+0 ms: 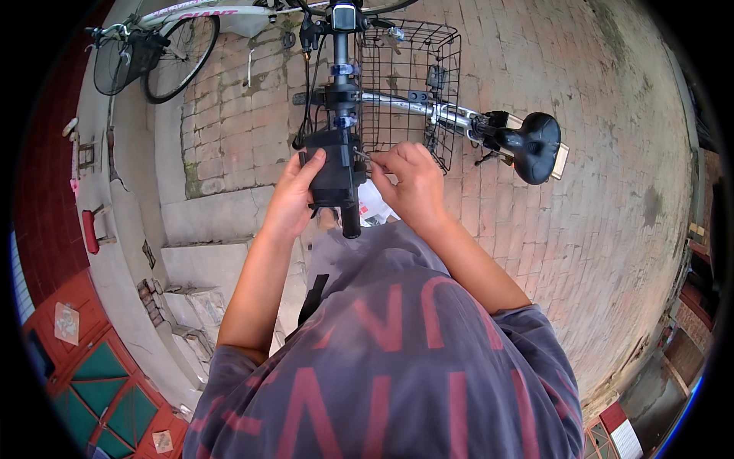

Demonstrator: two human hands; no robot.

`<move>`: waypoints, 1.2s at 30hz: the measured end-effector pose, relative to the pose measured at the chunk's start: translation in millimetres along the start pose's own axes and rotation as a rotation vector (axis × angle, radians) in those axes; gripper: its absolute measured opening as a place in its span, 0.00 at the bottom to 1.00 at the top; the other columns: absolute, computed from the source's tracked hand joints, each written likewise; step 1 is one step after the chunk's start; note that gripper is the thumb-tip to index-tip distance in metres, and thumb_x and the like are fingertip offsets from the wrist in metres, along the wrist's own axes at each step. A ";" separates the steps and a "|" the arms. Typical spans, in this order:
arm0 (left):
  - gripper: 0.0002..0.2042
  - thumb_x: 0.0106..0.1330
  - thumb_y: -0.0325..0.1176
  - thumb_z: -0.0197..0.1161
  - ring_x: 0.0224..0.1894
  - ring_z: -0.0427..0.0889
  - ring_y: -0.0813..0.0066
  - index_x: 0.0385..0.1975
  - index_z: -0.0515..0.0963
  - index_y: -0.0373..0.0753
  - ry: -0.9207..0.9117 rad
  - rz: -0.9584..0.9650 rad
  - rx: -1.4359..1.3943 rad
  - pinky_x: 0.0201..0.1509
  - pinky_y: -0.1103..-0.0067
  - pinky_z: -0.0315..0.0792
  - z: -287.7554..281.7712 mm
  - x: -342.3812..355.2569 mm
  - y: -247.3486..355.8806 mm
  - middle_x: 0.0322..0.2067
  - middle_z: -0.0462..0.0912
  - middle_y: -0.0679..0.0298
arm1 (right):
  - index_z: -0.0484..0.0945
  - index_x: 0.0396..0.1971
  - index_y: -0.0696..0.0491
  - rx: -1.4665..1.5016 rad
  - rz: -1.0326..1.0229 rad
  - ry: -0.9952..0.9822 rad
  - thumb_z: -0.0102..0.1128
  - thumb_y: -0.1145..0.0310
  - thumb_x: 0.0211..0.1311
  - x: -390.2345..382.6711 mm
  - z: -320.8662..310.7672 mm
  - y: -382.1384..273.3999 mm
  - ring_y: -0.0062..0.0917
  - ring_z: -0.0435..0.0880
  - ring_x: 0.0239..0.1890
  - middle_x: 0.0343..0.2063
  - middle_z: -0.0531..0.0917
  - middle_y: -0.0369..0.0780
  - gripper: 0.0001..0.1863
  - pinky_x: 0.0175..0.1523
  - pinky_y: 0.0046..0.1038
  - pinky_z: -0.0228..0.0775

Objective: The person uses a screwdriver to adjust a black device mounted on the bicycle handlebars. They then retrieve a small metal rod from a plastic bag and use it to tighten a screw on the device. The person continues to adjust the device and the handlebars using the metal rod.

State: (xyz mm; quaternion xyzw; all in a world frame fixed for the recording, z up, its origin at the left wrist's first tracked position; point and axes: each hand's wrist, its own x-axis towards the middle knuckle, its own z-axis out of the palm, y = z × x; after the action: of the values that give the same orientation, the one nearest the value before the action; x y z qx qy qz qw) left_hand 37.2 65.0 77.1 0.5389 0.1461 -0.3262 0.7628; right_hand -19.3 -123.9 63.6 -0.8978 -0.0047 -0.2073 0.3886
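Observation:
My left hand grips the side of a black box-like mount on the bicycle handlebar, its thumb resting on the casing. My right hand is closed in a pinch on a thin metal tool at the mount's right side. The black rubber grip shows just below the mount. Two blue clamps sit farther along the bar, below a small display. Cables run down the bar's left side.
The bicycle's black wire basket and saddle extend rightward. A white bicycle with a mesh basket stands at upper left on the paved ground. A pale step and red doors with green panels are at left.

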 end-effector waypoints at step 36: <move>0.24 0.73 0.46 0.46 0.53 0.79 0.62 0.58 0.67 0.31 -0.116 -0.207 0.008 0.48 0.73 0.77 -1.8 14.5 16.5 0.52 0.78 0.52 | 0.76 0.44 0.64 1.068 0.783 -0.059 0.46 0.79 0.66 -15.6 -8.5 17.6 0.26 0.82 0.40 0.36 0.79 0.41 0.12 0.52 0.24 0.74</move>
State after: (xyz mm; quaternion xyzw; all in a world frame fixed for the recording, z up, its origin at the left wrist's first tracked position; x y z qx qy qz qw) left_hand 59.1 65.1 80.1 0.5043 0.1552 -0.4343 0.7301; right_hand -33.7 -139.8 50.7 -0.5223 0.2091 0.0048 0.8267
